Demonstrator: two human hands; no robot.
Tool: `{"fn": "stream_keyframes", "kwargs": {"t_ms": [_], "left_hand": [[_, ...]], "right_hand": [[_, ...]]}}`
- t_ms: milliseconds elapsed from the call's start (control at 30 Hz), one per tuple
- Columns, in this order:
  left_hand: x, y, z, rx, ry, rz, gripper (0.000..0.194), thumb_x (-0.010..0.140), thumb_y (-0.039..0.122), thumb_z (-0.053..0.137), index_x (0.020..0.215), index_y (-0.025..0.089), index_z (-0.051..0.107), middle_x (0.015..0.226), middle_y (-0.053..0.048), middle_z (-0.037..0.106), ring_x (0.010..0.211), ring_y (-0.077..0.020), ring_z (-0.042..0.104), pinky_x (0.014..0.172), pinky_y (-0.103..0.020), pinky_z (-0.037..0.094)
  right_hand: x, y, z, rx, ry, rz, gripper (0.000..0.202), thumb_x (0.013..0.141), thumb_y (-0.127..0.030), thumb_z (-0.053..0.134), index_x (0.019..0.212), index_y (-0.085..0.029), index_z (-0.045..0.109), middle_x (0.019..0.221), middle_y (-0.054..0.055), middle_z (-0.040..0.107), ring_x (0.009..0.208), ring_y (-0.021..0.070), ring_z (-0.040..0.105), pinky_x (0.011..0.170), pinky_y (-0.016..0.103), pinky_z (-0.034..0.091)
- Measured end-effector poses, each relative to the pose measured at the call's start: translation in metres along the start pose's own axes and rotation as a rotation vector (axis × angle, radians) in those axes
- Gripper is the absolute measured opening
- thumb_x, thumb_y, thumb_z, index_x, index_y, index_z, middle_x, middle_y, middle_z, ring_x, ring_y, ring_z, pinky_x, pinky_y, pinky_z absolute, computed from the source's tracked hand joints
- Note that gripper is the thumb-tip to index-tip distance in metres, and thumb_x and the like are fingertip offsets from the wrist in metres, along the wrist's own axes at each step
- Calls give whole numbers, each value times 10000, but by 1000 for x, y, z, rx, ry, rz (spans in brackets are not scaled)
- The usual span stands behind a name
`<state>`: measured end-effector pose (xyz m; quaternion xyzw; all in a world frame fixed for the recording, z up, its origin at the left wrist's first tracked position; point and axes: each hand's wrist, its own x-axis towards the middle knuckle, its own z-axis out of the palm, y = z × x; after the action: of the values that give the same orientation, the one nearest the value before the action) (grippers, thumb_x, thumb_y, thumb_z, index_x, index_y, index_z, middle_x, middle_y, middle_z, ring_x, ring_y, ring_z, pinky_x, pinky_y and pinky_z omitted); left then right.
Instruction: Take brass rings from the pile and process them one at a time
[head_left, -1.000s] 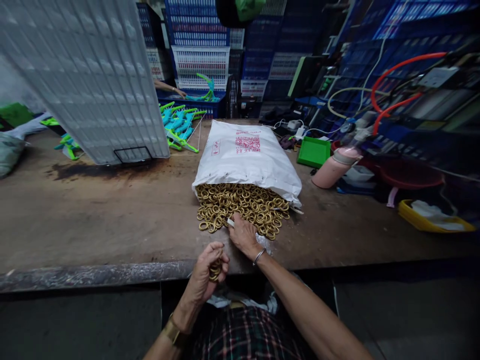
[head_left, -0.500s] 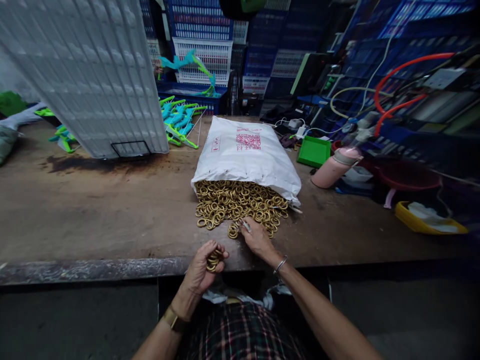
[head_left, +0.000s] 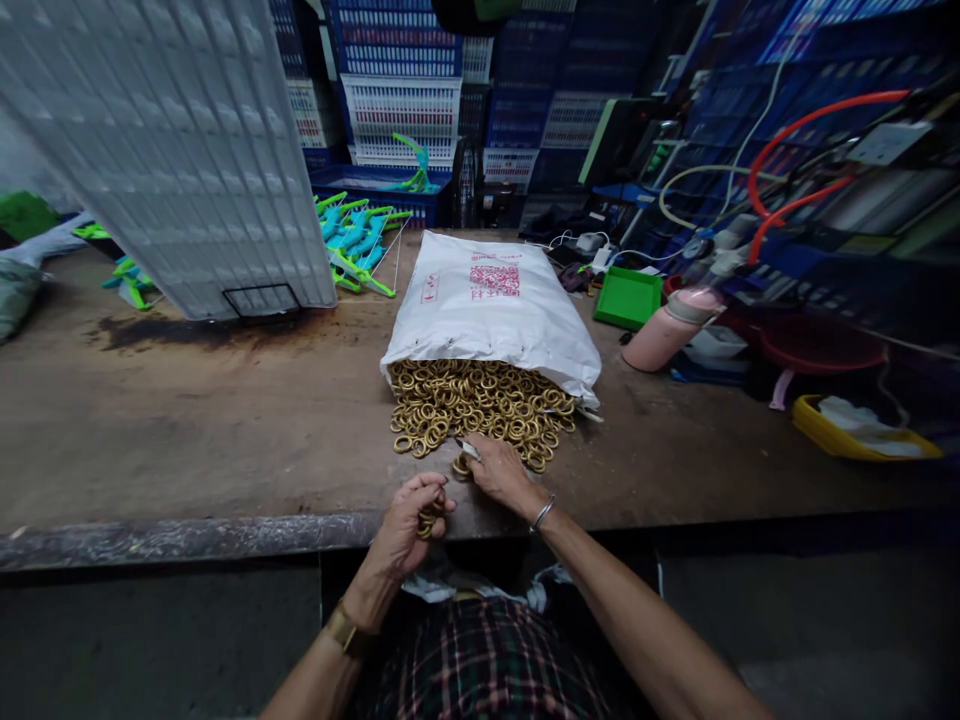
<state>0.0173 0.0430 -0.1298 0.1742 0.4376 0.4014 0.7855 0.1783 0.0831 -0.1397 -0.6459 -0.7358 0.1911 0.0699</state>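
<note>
A heap of brass-coloured rings point(head_left: 480, 400) spills from the mouth of a white woven sack point(head_left: 495, 290) lying on the table. My left hand point(head_left: 409, 525), at the table's front edge, is closed around several brass rings point(head_left: 427, 518). At the near edge of the heap, my right hand point(head_left: 502, 475) is closed on a small pale tool with a dark tip point(head_left: 469, 449); its exact kind is hard to make out. A few rings point(head_left: 460, 466) lie right under the right fingers, partly hidden by them.
Left of the sack stands a tall translucent ribbed panel point(head_left: 225, 180). Teal and green plastic pieces point(head_left: 360, 240) lie behind it. At right are a green tray point(head_left: 628, 298), a pink bottle point(head_left: 667, 335) and a yellow basin point(head_left: 862, 435). Stacked crates point(head_left: 401, 110) fill the back.
My right hand has shifted left with the tool, closer to my left hand. My left hand has turned slightly and keeps its rings. A teal piece above the back crate is out of view.
</note>
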Motion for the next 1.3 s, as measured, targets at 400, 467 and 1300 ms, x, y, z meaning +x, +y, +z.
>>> {"fn": "stream_keyframes", "kwargs": {"t_ms": [400,467,1300], "left_hand": [[27,-10,12,465,130,226,418,748,479,559,984,135,544,500,44,488,381,-63,395,346,-146,289],[29,-9,14,472,105,219,384,744,476,568,917,133,564,515,37,485,400,-66,412,343,-143,292],[10,-8,25,286,-27,67,325,656,424,659,748,147,516,578,33,510,443,-58,457,357,-138,270]], "right_hand": [[-14,3,-4,533,98,-43,157,844,-255,384,809,-187,521,681,-15,512,620,115,454,605,220,334],[-16,0,-6,619,92,-22,149,838,-258,389,779,-189,507,630,-35,461,591,108,423,579,217,327],[-17,-4,-4,777,79,122,211,789,-296,393,623,-184,457,573,-38,476,560,99,433,570,223,334]]}}
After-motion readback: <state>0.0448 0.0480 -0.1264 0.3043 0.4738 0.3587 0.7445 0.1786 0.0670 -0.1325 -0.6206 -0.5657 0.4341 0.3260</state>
